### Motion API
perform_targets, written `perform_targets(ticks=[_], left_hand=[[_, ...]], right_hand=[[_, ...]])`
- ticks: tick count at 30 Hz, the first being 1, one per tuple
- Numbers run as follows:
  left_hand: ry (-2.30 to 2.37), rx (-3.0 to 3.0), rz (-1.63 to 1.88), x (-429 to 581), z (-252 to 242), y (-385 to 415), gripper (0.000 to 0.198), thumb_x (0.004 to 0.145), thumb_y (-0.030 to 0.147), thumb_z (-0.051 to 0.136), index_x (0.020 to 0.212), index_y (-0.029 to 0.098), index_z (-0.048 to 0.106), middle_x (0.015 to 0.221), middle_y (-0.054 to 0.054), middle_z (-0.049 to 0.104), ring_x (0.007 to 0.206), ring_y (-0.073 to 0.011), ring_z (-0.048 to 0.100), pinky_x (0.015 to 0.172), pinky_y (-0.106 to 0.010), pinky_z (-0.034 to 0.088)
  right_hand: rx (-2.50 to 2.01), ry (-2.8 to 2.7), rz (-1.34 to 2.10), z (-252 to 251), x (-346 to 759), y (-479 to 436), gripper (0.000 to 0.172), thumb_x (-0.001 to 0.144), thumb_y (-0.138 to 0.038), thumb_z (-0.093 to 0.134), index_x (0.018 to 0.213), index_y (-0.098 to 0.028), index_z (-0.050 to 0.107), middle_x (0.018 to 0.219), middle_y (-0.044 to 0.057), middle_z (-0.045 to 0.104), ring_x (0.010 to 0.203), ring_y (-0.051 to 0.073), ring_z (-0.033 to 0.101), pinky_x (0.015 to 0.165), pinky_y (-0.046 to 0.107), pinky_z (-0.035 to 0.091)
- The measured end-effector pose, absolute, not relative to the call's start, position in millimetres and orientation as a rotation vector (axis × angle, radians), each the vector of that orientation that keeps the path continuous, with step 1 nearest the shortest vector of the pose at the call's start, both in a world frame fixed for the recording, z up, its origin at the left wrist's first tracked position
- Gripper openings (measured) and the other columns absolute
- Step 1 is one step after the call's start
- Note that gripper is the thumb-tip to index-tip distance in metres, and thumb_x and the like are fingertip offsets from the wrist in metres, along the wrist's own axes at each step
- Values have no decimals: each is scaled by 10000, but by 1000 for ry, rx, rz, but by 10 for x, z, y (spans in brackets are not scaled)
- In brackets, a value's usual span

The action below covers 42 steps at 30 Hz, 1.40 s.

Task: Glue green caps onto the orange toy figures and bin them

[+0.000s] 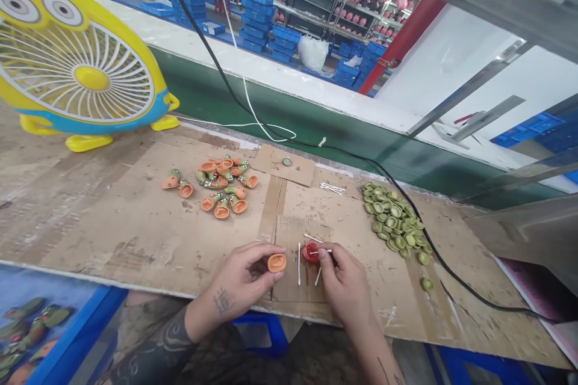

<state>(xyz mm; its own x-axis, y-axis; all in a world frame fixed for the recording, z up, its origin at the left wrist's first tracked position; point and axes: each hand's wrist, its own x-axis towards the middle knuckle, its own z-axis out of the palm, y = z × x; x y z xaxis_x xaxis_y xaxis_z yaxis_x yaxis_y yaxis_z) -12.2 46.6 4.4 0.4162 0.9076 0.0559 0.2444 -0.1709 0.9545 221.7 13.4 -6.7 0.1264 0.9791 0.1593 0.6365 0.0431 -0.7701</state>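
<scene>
My left hand (244,280) is closed around a small orange toy piece (276,262), its round open end facing right. My right hand (344,283) pinches a thin white cotton swab (321,251) whose tip rests at a small red cap (310,251) on the cardboard. Two more white swabs (299,264) lie beside the cap. A cluster of several orange and green toy pieces (221,186) lies further back on the left. A pile of small green round caps (395,219) lies to the right.
A yellow cartoon desk fan (76,66) stands at the back left. A black cable (406,198) runs across the cardboard-covered bench (135,228), past the green caps. A blue bin (40,325) with more toy pieces sits at lower left. Behind the bench runs a green conveyor (289,102).
</scene>
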Motion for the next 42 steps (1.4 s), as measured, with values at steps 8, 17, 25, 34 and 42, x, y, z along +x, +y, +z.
perform_targets(ticks=[8,17,25,34,42], left_hand=[[1003,1502,866,-78,16,446,210,787,202,750,991,167,723,879,-60,738,756,-160,701,684,-238,585],[919,1582,1010,-38,43,454,93,788,146,753,839,179,683,906,-67,716,853,-175,698,701,-236,562],[904,1718,1021,-46,62,462,90,821,116,716,849,192,675,903,-58,730,861,-166,700,739,-244,553],[892,1758,1018,-46,40,465,110,810,110,736,844,196,678,905,-53,736,860,-167,699,766,-256,549],[919,1761,942,-56,70,446,107,822,122,724,903,192,717,922,-63,746,821,-161,694,680,-233,534]], right_hand=[[-1584,-1406,521,76,2229,-20,225,1020,-373,563,970,-215,716,897,47,729,805,189,673,753,287,520],[-1289,-1117,919,253,1820,-183,207,1017,-373,589,960,-212,706,766,27,705,689,143,658,660,234,537],[-1290,-1224,1012,160,1754,-209,228,1032,-376,557,971,-202,692,790,30,685,730,151,649,687,240,538],[-1342,-1254,954,167,1763,-185,245,1048,-369,527,942,-210,679,775,9,648,728,132,621,685,214,512],[-1370,-1279,884,145,1798,-195,206,1047,-345,532,990,-218,683,807,16,675,748,144,633,704,232,516]])
